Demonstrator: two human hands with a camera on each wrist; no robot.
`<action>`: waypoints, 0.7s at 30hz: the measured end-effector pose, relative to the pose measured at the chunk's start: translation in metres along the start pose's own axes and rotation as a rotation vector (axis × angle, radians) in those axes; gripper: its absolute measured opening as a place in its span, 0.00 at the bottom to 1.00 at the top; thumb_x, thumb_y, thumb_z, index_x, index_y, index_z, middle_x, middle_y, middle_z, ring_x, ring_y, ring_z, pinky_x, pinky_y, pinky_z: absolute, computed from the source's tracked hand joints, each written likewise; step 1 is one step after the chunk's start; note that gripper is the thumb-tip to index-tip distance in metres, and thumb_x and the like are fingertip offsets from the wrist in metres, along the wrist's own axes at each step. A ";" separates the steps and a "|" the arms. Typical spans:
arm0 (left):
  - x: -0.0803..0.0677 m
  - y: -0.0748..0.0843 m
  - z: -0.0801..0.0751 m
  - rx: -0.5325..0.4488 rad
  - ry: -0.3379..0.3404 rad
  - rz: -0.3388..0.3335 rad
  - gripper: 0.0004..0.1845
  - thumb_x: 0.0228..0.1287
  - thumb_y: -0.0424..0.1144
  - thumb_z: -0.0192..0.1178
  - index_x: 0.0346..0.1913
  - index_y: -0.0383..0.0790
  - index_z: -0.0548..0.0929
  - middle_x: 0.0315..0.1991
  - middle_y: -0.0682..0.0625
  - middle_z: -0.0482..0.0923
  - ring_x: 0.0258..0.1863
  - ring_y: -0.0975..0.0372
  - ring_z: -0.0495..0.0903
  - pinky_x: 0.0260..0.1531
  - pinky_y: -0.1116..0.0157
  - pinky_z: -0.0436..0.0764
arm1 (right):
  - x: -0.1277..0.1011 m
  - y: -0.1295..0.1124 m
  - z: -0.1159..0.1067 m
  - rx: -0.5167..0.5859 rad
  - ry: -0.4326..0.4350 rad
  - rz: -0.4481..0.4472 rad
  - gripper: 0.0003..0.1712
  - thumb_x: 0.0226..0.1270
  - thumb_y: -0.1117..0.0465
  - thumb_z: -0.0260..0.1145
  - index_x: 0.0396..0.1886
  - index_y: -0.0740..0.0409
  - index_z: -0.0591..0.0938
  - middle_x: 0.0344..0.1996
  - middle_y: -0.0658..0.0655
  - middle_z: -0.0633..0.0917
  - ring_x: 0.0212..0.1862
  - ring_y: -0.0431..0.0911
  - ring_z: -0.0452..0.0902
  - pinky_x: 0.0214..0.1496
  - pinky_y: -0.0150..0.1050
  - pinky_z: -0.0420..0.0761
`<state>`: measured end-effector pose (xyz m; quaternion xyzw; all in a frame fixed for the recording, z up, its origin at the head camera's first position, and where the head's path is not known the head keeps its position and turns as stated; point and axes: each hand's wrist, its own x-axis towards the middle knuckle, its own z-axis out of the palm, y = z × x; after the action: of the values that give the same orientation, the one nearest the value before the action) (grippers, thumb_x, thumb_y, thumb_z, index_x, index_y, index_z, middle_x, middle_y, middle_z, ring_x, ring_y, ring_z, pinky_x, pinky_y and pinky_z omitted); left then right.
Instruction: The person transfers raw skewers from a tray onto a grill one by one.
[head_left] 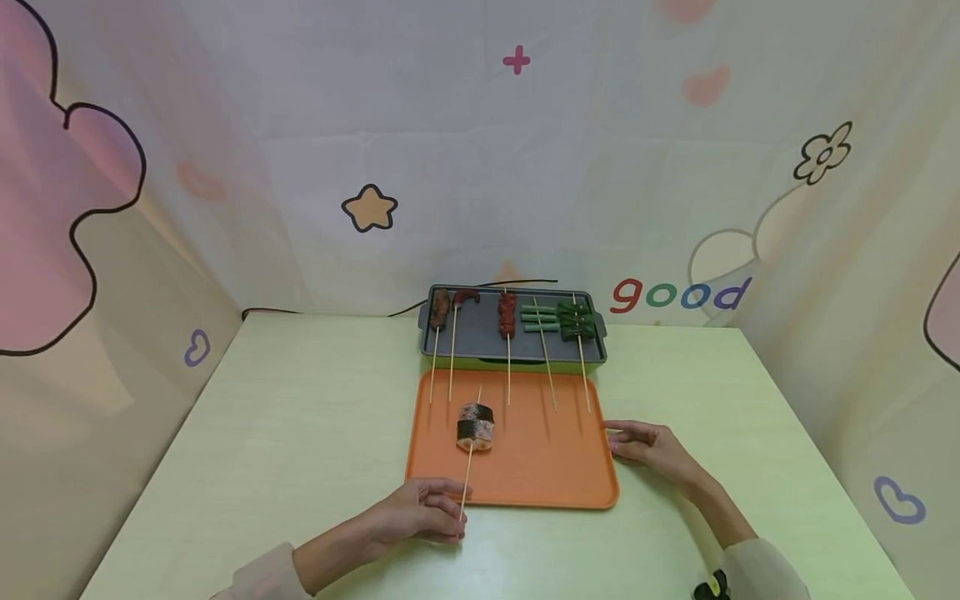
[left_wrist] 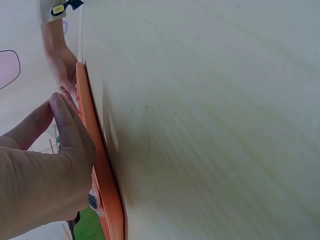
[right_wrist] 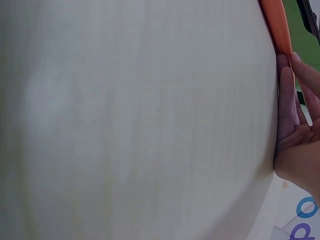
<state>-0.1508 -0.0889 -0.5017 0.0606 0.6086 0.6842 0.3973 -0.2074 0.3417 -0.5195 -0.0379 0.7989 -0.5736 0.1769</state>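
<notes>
Orange tray [head_left: 540, 467] before skewer-laden grill [head_left: 480, 337]

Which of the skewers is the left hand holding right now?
The skewer with the pink-and-black wrapped piece, lying alone on the orange tray. The left hand pinches its stick end; the other five rest on the grill.

Left hand [head_left: 420, 512] pinches the near end of a wooden skewer [head_left: 467, 477] at the orange tray's [head_left: 540, 475] front edge; the skewer's wrapped roll [head_left: 476, 427] lies on the tray. Right hand [head_left: 645, 443] rests flat on the table [head_left: 300, 433], fingertips touching the tray's right edge. Behind the tray sits the grey grill pan [head_left: 480, 333], five skewers laid across it, sticks reaching onto the tray.
</notes>
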 end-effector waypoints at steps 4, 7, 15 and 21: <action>-0.001 0.000 -0.001 -0.002 0.005 -0.003 0.31 0.64 0.24 0.64 0.70 0.26 0.70 0.36 0.53 0.86 0.38 0.62 0.89 0.47 0.63 0.88 | 0.000 0.000 0.001 0.013 -0.016 -0.019 0.27 0.76 0.67 0.61 0.71 0.73 0.71 0.51 0.57 0.88 0.49 0.29 0.84 0.54 0.28 0.84; -0.002 0.000 -0.002 -0.003 0.013 -0.007 0.31 0.64 0.24 0.64 0.70 0.27 0.71 0.36 0.52 0.86 0.38 0.62 0.89 0.48 0.62 0.88 | 0.000 0.000 0.002 0.020 -0.014 -0.013 0.27 0.76 0.68 0.60 0.71 0.73 0.71 0.53 0.58 0.88 0.49 0.29 0.84 0.54 0.28 0.84; -0.002 0.001 -0.005 0.011 0.041 -0.006 0.31 0.64 0.24 0.65 0.70 0.29 0.73 0.37 0.52 0.86 0.40 0.61 0.89 0.50 0.60 0.88 | 0.000 0.000 0.001 -0.001 0.003 -0.002 0.26 0.76 0.67 0.60 0.71 0.70 0.72 0.51 0.56 0.88 0.48 0.29 0.84 0.54 0.27 0.84; -0.001 0.002 -0.007 -0.008 0.042 -0.025 0.30 0.64 0.23 0.65 0.70 0.29 0.73 0.36 0.53 0.86 0.39 0.62 0.89 0.49 0.60 0.88 | -0.001 -0.001 0.001 -0.004 0.008 -0.003 0.26 0.76 0.67 0.60 0.71 0.71 0.72 0.52 0.58 0.88 0.49 0.29 0.84 0.54 0.27 0.84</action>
<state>-0.1549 -0.0946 -0.5016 0.0367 0.6147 0.6828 0.3932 -0.2063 0.3406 -0.5191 -0.0373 0.8005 -0.5726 0.1730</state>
